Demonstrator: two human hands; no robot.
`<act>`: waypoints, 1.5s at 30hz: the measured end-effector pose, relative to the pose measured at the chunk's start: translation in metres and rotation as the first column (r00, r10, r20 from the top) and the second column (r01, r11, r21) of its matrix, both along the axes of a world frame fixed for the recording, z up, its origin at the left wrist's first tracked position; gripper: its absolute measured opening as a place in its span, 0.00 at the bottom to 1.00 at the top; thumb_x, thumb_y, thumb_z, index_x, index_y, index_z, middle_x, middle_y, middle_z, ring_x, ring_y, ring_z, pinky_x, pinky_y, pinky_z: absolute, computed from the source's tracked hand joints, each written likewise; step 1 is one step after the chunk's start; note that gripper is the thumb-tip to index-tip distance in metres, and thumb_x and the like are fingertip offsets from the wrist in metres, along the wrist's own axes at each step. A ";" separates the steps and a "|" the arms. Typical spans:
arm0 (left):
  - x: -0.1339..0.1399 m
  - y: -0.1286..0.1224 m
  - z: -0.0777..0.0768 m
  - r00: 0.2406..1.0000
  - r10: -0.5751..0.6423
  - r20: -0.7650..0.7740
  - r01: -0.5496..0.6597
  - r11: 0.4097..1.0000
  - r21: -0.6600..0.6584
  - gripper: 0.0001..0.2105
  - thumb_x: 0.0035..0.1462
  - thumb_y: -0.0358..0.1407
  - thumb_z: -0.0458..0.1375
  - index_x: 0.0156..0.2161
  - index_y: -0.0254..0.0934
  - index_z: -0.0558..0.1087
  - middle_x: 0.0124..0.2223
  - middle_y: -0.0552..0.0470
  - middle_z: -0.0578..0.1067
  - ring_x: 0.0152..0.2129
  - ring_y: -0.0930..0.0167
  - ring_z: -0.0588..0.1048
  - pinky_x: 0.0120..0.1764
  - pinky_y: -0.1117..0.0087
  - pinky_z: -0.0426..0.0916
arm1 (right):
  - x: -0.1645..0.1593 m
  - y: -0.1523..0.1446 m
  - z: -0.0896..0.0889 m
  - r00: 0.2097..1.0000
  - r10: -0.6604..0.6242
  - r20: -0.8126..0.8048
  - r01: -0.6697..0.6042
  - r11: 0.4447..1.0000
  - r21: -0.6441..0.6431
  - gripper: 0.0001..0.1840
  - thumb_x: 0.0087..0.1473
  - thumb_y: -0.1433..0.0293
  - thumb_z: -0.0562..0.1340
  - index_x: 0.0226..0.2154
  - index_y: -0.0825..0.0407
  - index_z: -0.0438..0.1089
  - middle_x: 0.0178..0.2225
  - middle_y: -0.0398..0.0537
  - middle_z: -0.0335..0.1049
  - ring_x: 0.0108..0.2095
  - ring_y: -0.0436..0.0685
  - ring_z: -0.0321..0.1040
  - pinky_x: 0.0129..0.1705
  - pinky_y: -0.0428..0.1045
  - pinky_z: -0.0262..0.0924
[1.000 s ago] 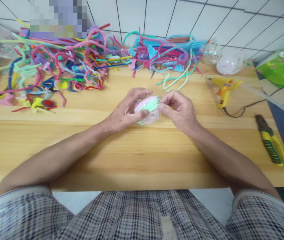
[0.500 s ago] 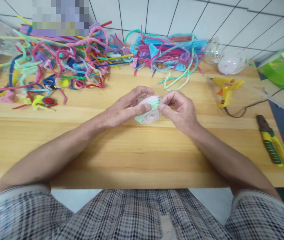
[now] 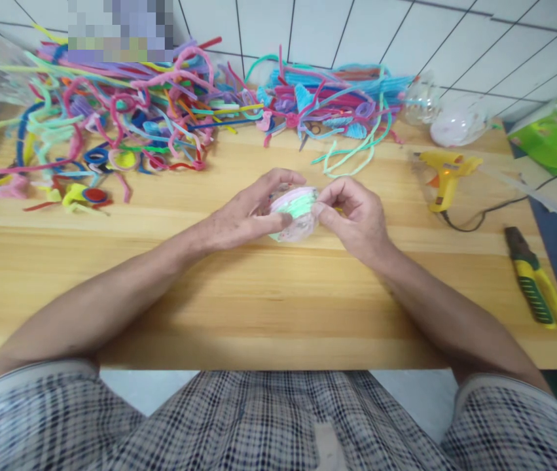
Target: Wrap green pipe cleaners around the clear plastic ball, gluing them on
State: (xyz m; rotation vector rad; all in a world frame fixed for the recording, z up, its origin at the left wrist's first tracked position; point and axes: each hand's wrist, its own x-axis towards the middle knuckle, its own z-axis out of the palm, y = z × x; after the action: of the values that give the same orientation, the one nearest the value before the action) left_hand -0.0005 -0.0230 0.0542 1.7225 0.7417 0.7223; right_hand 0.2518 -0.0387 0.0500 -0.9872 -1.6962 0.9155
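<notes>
Between my hands, above the wooden table (image 3: 278, 314), is a small rounded see-through piece (image 3: 302, 226), perhaps a plastic ball. Bands of mint green and pale pink pipe cleaner (image 3: 302, 205) run across it. My left hand (image 3: 253, 212) grips it from the left, with the thumb on the near side and the fingers curled behind. At its right edge, thumb and forefinger of my right hand (image 3: 354, 212) are pinched together against the bands. What lies between those fingertips is too small to make out. A little yellow shows beside the right fingers.
Tangled pipe cleaners (image 3: 160, 124) cover the back left, with a blue bundle (image 3: 347, 78) further right. Scissors (image 3: 304, 139) lie under them. Clear plastic balls (image 3: 455, 127) stand back right. A yellow glue gun (image 3: 448, 173), its cord (image 3: 479, 219) and pliers (image 3: 533, 278) occupy the right.
The rounded piece has turned a little in my left hand, and the green bands face more upward. My left thumb has shifted slightly left and down. The right hand keeps its pinch.
</notes>
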 end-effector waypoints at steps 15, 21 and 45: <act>0.002 -0.003 -0.003 0.999 0.043 0.026 -0.045 0.996 0.079 0.27 0.64 0.43 0.67 0.65 0.40 0.70 0.62 0.45 0.78 0.56 0.60 0.79 0.56 0.62 0.79 | 0.000 0.000 0.001 1.000 -0.005 0.001 0.005 0.999 -0.032 0.19 0.59 0.53 0.78 0.33 0.46 0.74 0.29 0.39 0.73 0.30 0.52 0.67 0.36 0.51 0.63; 0.001 0.001 -0.011 0.997 0.069 0.046 -0.073 0.994 0.086 0.28 0.65 0.51 0.67 0.65 0.42 0.71 0.60 0.46 0.79 0.53 0.60 0.80 0.54 0.60 0.79 | 0.003 0.004 -0.004 1.000 -0.015 -0.006 0.015 0.998 -0.060 0.20 0.60 0.50 0.77 0.36 0.45 0.75 0.30 0.39 0.74 0.31 0.53 0.68 0.36 0.52 0.64; 0.005 -0.008 -0.017 0.993 0.091 0.074 -0.097 0.992 0.084 0.29 0.69 0.52 0.68 0.68 0.46 0.69 0.68 0.42 0.74 0.63 0.56 0.76 0.63 0.55 0.79 | 0.000 0.001 0.011 1.000 0.013 0.019 -0.012 0.998 -0.061 0.23 0.58 0.48 0.78 0.33 0.45 0.73 0.28 0.39 0.72 0.30 0.53 0.66 0.34 0.51 0.64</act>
State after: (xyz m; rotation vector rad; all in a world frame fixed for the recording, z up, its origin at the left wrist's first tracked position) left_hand 0.0048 -0.0308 0.0373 1.7409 0.7560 0.8874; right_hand 0.2523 -0.0381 0.0606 -1.0296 -1.7010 0.9738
